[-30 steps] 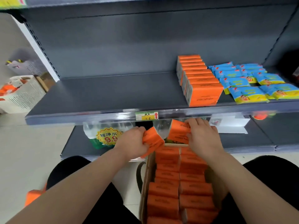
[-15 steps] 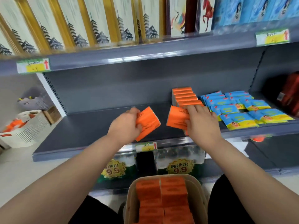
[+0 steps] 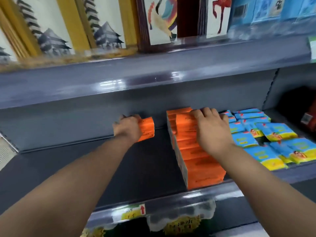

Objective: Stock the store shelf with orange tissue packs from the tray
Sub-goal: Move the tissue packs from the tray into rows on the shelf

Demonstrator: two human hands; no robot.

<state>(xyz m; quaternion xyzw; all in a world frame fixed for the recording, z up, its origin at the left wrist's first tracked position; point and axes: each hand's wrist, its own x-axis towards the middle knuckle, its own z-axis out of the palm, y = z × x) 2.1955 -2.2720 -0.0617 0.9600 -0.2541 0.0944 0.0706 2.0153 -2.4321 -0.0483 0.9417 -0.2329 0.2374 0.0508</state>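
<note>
Left hand clamped on orange pack; right hand pressing pack onto row, grip unclear. Seat both upright, flush at shelf back.

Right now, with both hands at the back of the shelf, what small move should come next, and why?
Probably set the left hand's orange tissue pack down by the back wall, starting a second row: it sits left of the full orange row, bare shelf beneath it.

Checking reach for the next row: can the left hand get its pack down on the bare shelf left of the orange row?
Probably yes. The left hand holds its orange pack at the back of the shelf, which is bare left of the orange row.
</note>
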